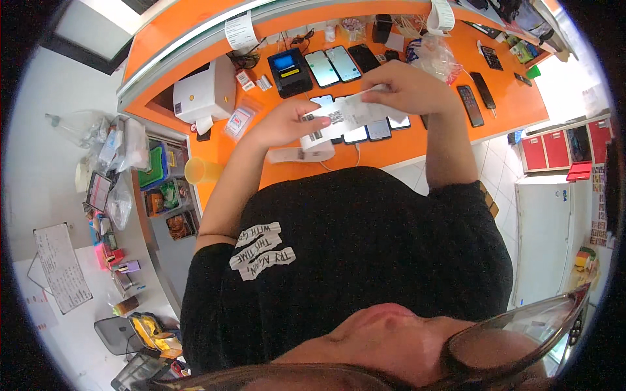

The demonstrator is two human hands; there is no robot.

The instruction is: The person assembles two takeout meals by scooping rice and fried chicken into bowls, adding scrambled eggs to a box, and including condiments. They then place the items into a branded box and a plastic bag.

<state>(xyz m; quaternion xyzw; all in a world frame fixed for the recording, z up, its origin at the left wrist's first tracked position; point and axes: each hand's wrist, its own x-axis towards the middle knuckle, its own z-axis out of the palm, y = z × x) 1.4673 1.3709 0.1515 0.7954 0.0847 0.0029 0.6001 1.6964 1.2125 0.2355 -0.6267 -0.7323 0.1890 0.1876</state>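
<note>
Dark-framed glasses (521,339) sit nearest the lens at the bottom edge, above them a black short-sleeved T-shirt with white printed strips (352,260) filling mid-frame. Beyond it, a long orange counter (391,150) curves across the top. White box-shaped label printer (205,94) on its left end. Row of dark flat phones (342,65) lies screen-up at centre, black card terminal with a blue screen (289,70) beside them. Clear crumpled plastic bag (433,57) on the right. Both hands are raised over the phones, holding a white printed paper slip (345,117) between them. Left hand (283,124) pinches the slip's left end, thumb on top. Right hand (404,88) pinches the upper right edge, fingers curled together. A second curled white slip (300,154) lies on the counter just below.
</note>
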